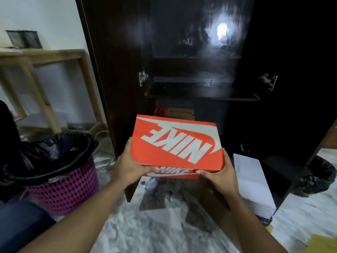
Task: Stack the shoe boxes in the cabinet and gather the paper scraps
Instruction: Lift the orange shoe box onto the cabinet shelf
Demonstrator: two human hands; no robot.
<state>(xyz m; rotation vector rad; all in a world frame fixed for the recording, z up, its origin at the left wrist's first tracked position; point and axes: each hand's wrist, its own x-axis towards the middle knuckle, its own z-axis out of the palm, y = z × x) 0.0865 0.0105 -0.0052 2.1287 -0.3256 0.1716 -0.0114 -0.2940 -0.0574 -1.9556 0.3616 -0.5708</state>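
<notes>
I hold an orange shoe box [175, 143] with white lettering in the air in front of the open dark cabinet [200, 52]. My left hand [131, 167] grips its near left corner and my right hand [217, 172] grips its near right corner. Behind the box, low inside the cabinet under a dark shelf [202, 94], another orange and brown box [175, 111] is partly visible. A white shoe box [253, 185] lies on the floor to the right. Brown and white paper scraps [164, 198] are scattered on the floor below the held box.
A pink basket lined with a black bag [54, 170] stands on the floor at left. Behind it is a wooden frame table [45, 57]. A crumpled black bag [317, 178] lies at right beside the cabinet door. Yellow paper [321, 241] lies at the bottom right.
</notes>
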